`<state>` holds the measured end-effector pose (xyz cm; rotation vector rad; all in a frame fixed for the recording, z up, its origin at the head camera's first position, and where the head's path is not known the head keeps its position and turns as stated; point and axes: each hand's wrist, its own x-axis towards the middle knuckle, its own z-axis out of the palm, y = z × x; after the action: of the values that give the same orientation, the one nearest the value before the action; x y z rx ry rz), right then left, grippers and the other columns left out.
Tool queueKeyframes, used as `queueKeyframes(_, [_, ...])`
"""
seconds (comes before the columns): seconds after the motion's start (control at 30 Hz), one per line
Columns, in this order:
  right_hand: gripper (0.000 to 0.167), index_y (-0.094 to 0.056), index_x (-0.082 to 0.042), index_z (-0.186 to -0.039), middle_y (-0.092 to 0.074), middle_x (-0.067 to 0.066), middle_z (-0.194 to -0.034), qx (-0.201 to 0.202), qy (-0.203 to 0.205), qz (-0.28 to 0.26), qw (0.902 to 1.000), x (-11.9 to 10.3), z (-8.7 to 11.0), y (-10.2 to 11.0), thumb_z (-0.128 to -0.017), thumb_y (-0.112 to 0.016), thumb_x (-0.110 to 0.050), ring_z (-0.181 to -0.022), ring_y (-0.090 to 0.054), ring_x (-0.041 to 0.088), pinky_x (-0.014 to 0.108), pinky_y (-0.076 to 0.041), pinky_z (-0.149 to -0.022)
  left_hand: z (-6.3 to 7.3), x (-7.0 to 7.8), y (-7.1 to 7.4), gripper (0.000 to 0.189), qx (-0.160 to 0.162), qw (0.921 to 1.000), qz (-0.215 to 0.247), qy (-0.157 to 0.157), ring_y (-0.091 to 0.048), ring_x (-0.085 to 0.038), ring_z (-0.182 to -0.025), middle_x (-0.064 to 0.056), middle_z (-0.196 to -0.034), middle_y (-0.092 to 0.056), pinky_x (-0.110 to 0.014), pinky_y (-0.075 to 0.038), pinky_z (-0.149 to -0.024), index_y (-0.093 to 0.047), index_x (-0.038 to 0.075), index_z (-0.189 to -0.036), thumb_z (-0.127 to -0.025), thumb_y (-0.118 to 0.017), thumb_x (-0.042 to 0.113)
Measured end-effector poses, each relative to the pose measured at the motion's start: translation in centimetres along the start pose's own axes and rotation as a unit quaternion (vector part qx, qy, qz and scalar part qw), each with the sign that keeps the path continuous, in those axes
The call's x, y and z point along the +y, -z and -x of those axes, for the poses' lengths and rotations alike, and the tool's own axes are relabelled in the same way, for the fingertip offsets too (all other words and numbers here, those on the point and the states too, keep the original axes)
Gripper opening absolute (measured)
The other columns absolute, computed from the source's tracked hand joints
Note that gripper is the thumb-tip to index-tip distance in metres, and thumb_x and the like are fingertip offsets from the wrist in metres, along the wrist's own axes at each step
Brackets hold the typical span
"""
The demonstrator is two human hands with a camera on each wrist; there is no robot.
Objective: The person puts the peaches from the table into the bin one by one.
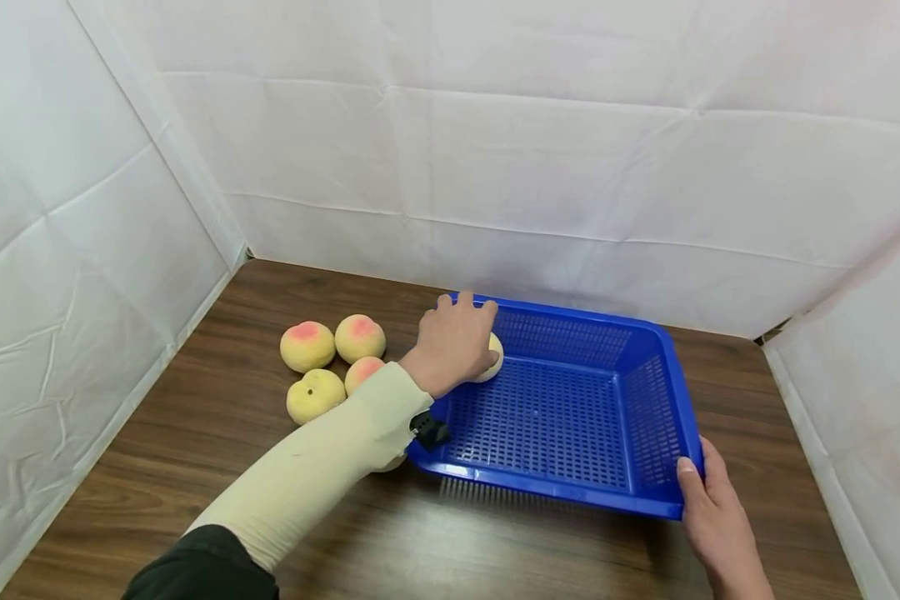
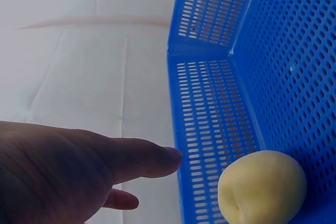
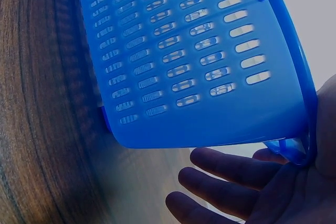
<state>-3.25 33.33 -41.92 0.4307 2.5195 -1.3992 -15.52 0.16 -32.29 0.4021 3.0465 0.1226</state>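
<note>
Blue is the basket [image 1: 555, 425] pinched by the right hand [image 1: 723, 525]; fingers [image 3: 231, 166] underneath are shown only from that wrist. Inside, by the left hand's [image 1: 453, 346] loose, empty fingers, a peach [image 2: 265, 187] is seen best from the left wrist.

The basket [image 1: 540, 425] is strong blue all over, and a regular pattern of small holes covers its floor and walls. Inside it, at ten o'clock, I see a peach [image 2: 264, 187] of plain creamy yellow. Around nine o'clock from the basket, three peaches [image 1: 360, 337] are yellow with a pinkish-red blush, while one pale peach [image 1: 319, 403] shows yellow with a small dark dot. The table [image 1: 157, 467] is brown with darker grain lines. At eight o'clock, the sleeve [image 1: 315, 471] is light yellow and the cuff [image 1: 210, 567] blackish. At twelve o'clock, the sheet [image 1: 495, 158] is white.
</note>
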Motion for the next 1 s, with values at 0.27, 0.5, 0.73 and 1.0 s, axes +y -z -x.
queueKeyframes(0.27, [0.065,0.002,-0.011,-0.168,-0.024,0.034,-0.165,0.004,-0.001,0.007,1.0,-0.1,-0.1,-0.1,-0.114,-0.019,-0.039,-0.149,-0.029,0.05,0.072,-0.025,-0.117,1.4,-1.5,1.3,0.06,-0.017,0.9996,0.021,0.004,-0.06,-0.036,-0.116,-0.016,-0.138,-0.061,-0.05,-0.058,-0.091,-0.058,0.018,-0.145,-0.095,-0.074,0.046])
queueKeyframes(0.5, [0.065,0.001,-0.011,-0.168,-0.024,0.034,-0.165,0.006,-0.005,0.005,1.0,0.0,0.0,-0.1,-0.113,-0.019,-0.04,-0.149,-0.03,0.05,0.073,-0.026,-0.116,2.7,-2.9,2.0,0.062,-0.016,0.9994,0.026,0.017,-0.059,-0.035,-0.112,-0.015,-0.136,-0.061,-0.049,-0.056,-0.094,-0.055,0.018,-0.148,-0.095,-0.074,0.046])
queueKeyframes(0.73, [0.065,0.002,-0.008,-0.168,-0.024,0.035,-0.164,0.004,0.011,0.002,0.9999,0.3,-0.2,-0.1,-0.114,-0.019,-0.038,-0.146,-0.03,0.05,0.071,-0.028,-0.113,3.5,-4.5,2.3,0.065,-0.005,0.9991,0.033,0.026,-0.059,-0.037,-0.117,-0.016,-0.139,-0.061,-0.051,-0.056,-0.096,-0.054,0.017,-0.15,-0.095,-0.074,0.044])
queueKeyframes(1.0, [0.065,0.002,-0.008,-0.168,-0.025,0.035,-0.164,0.0,0.009,0.008,0.9999,0.1,-0.1,-0.1,-0.113,-0.018,-0.039,-0.146,-0.031,0.05,0.071,-0.029,-0.113,4.7,-5.6,2.5,0.062,-0.002,0.9985,0.041,0.036,-0.059,-0.036,-0.111,-0.015,-0.133,-0.063,-0.051,-0.057,-0.09,-0.057,0.016,-0.145,-0.093,-0.075,0.045])
